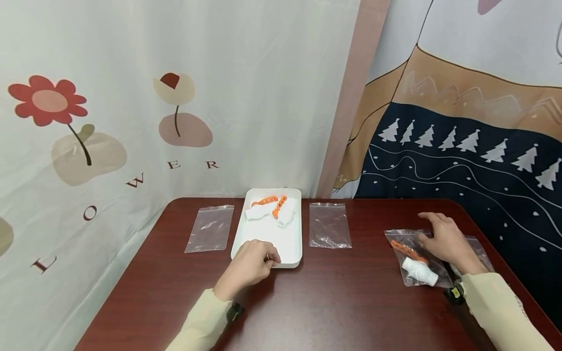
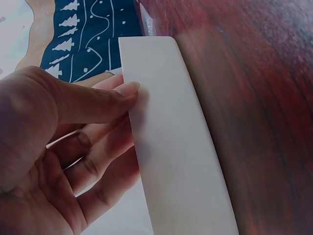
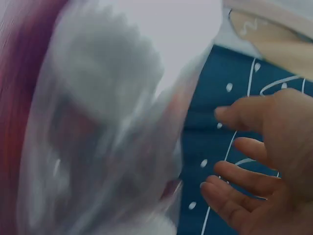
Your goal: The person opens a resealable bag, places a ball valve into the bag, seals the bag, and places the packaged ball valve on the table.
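My left hand [image 1: 254,263] is at the near side of a white rectangular tray [image 1: 290,256]. In the left wrist view its thumb lies against the tray wall [image 2: 166,117] and the fingers are behind the rim, pinching it. Inside the tray are two orange strips with holes [image 1: 279,207] and two white pipe-like pieces [image 1: 286,213]. On the right, my right hand [image 1: 450,246] hovers with fingers spread, holding nothing. Close by it lies a clear zip bag [image 1: 408,280] containing an orange strip [image 1: 406,251] and a white pipe-like piece [image 1: 420,271]. The right wrist view is blurred.
Flat clear zip bags lie on either side of the tray, one left bag [image 1: 210,229] and one right bag [image 1: 329,225]. Another bag [image 1: 480,251] shows partly behind the right hand. Printed curtains [image 1: 263,97] hang behind the dark red table [image 1: 307,307].
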{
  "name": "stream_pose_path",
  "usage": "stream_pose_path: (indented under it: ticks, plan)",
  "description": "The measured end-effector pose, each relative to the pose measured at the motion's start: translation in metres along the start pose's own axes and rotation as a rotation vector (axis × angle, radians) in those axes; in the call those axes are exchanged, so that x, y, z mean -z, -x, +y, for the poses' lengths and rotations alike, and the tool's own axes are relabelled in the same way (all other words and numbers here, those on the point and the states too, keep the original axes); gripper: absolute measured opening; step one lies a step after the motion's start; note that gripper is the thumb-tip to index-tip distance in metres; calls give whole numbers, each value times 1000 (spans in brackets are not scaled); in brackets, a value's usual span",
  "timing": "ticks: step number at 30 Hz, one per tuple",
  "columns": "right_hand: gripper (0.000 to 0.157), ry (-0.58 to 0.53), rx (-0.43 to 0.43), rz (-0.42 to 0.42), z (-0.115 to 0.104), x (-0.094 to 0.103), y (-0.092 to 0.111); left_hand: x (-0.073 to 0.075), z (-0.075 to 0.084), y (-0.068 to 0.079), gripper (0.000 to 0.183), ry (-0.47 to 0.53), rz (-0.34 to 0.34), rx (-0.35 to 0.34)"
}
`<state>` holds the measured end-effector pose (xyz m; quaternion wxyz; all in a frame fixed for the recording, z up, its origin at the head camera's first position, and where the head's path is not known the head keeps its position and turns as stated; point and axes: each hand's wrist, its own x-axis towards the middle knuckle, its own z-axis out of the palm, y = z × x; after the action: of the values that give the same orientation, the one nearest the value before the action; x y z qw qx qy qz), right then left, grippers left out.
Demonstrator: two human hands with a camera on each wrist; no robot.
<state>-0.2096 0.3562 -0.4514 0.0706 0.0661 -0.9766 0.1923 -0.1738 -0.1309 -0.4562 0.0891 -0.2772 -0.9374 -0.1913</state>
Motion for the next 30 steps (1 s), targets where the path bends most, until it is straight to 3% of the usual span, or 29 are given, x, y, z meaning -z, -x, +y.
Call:
stream_pose_path:
  ticks: [7, 18, 30]
  plan:
    - [60, -50, 72, -1, -37, -13, -6, 0, 0, -1, 21, -10, 11, -8]
    - [58, -79, 166, -51, -91, -54, -28, 1, 0, 1, 19, 7, 2, 12]
    - [65, -106, 234, -162, -137, -84, -48, 0, -1, 1, 17, 21, 5, 23]
